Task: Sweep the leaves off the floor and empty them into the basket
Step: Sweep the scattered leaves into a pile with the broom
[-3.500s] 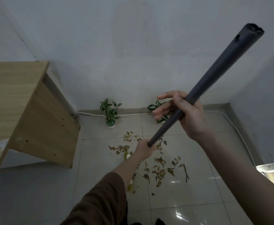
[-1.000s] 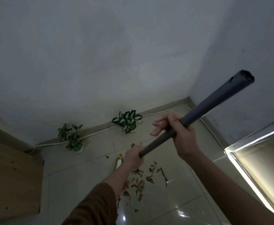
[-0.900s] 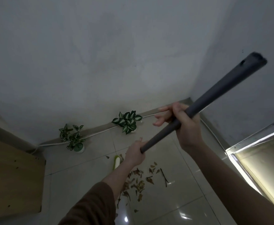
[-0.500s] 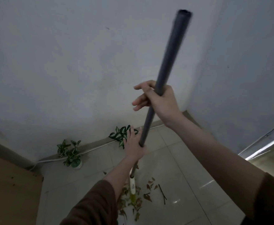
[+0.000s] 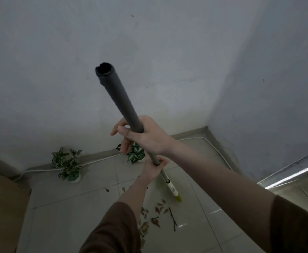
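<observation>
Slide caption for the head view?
Right hand high and left hand low grip a long grey broom handle over dry brown leaves on the pale tiled floor.

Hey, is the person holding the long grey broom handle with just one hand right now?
No, the right hand grips the long grey broom handle higher up and the left hand grips it lower down.

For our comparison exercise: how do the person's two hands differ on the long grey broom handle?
The right hand grips the long grey broom handle higher up; the left hand grips it lower down. Some of the right hand's fingers stick out loosely; the left hand's curl round it. Both hold the handle.
</observation>
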